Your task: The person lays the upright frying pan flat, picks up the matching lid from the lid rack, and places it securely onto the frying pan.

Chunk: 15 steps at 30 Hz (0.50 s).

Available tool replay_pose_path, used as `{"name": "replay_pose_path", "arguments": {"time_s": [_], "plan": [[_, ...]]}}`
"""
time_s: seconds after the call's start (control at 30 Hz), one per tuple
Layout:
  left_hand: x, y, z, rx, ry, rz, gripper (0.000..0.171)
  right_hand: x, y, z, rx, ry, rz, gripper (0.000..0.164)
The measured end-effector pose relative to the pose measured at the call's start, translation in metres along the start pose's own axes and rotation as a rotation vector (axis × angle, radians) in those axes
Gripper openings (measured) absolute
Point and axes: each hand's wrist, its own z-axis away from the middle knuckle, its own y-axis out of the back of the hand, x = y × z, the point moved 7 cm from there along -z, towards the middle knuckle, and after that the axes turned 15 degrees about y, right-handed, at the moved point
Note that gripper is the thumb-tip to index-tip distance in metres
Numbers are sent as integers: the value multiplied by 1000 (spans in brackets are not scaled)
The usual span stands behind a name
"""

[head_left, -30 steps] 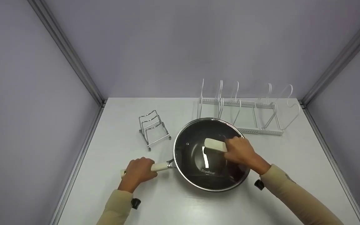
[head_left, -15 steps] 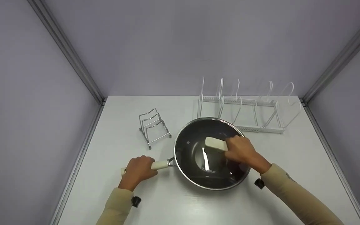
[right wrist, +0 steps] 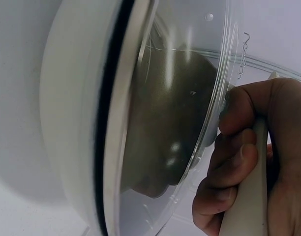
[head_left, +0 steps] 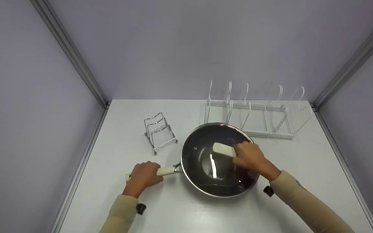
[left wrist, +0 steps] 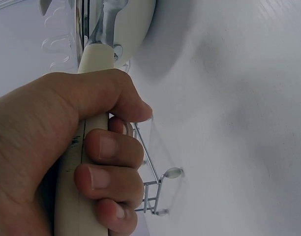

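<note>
A frying pan point(right wrist: 74, 108) with a cream outside is covered by a round glass lid point(head_left: 201, 173) with a metal rim. My left hand point(head_left: 143, 176) grips the pan's cream handle point(head_left: 166, 171), fingers and thumb wrapped round it in the left wrist view. Over the lid, my right hand point(head_left: 248, 157) holds the cream lid handle point(head_left: 222, 149), with its fingers curled about it in the right wrist view. The lid lies on the pan's rim. Whether the pan's base touches the table cannot be told.
Behind the pan to the right stands a white wire rack point(head_left: 267, 134) with several upright loops; the pan hides its near left part. A small chrome wire rack point(head_left: 160, 131) stands to the back left. Grey walls enclose the white table point(head_left: 125, 136).
</note>
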Motion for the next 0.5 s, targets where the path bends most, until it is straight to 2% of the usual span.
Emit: {"name": "replay_pose_path", "arguments": {"time_s": [0.27,0.5], "plan": [[1,0,-1,-13,2,-2,13,0,-1,1,-39,-14,-17,21],[2,1,-1,7,-13,-18,13,-1,1,1,-25,0,-27,20]]}}
